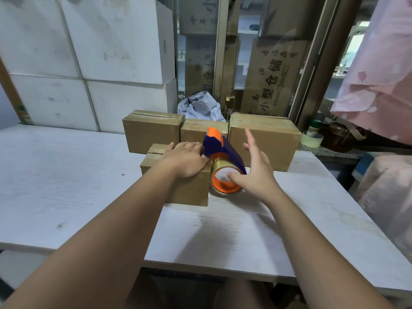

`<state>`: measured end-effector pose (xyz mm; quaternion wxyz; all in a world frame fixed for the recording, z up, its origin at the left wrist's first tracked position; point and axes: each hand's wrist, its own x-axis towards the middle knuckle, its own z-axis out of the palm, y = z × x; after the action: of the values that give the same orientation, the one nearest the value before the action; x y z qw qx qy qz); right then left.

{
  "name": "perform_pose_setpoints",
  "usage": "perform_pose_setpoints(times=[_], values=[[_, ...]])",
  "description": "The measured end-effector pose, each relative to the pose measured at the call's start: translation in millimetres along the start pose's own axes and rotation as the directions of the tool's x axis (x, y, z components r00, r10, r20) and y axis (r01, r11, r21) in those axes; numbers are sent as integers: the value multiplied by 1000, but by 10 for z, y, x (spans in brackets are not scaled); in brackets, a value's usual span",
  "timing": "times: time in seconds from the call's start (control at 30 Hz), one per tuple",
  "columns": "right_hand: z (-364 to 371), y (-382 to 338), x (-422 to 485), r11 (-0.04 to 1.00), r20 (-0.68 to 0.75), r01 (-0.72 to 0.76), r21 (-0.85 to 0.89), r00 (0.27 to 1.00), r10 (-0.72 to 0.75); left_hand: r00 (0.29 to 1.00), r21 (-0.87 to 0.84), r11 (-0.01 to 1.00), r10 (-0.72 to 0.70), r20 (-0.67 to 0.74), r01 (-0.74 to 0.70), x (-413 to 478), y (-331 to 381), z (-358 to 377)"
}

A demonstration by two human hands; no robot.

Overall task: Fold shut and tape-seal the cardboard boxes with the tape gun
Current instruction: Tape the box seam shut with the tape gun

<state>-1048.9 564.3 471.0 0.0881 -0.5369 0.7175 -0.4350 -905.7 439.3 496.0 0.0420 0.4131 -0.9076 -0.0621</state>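
Front box (189, 190), frame centre: flaps down, left hand (187, 159) flat on top, fingers straight. Tape gun (220, 152) leans at its right side, on tabletop (66, 186). Right hand (256, 172) grip apart, beside roll, holds nothing. Back boxes (265, 141) look sealed; front box unclear.

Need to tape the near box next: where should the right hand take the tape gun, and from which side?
Probably the blue and orange upper end of the tape gun, coming from the right and above. It sticks up free, while the roll rests low on the table and the small box with the left hand blocks the left.
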Motion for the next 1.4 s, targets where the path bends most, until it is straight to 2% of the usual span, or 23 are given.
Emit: perform_pose_setpoints(times=[0.07, 0.13, 0.17, 0.27, 0.33, 0.47, 0.63, 0.77, 0.93, 1.03, 1.17, 1.3, 1.4], values=[[-49, -98, 59, 999, 109, 49, -5, 993, -48, 1000, 3, 1000, -2, -3, 2, -9, -2, -10], [-38, -148, 142, 999, 219, 37, 20, 975, -41, 1000, 6, 1000, 4, -15, -4, -15, -3, -5], [-20, -154, 185, 999, 249, 41, -21, 968, -35, 1000, 8, 1000, 7, -20, -7, -22, -3, -2], [61, -112, 268, 985, 222, 35, -166, 975, 3, 1000, 6, 1000, 11, -27, -11, -58, 11, -18], [130, -59, 259, 988, 144, 20, -156, 990, 3, 1000, 3, 1000, 9, -27, -9, -60, 20, -20], [222, 38, 168, 999, 58, -41, 24, 998, 40, 1000, 3, 1000, -13, -17, 13, -10, 9, 8], [268, 91, 76, 957, 38, -134, 258, 991, 128, 1000, 10, 1000, -21, -17, 21, -16, 23, -1], [290, 150, 32, 900, 40, -188, 393, 981, 188, 1000, 9, 1000, -22, -6, 22, 3, 5, 10], [366, 243, -48, 753, 44, -311, 579, 935, 352, 1000, 11, 1000, -23, -5, 24, 18, 2, 10], [337, 241, -86, 825, -4, -326, 461, 929, 369, 1000, 9, 1000, -24, -21, 24, 13, 9, 15], [125, 144, -34, 967, -109, -146, 210, 979, 171, 999, 5, 1000, -20, -38, 20, -4, -4, 14], [-48, 32, 105, 989, -25, -144, -26, 989, 144, 999, -5, 1000, -14, -43, 14, -10, -5, 17], [-112, 19, 151, 975, -15, -55, -216, 998, 54, 999, -6, 1000, -10, -51, 9, -8, -9, 19]])
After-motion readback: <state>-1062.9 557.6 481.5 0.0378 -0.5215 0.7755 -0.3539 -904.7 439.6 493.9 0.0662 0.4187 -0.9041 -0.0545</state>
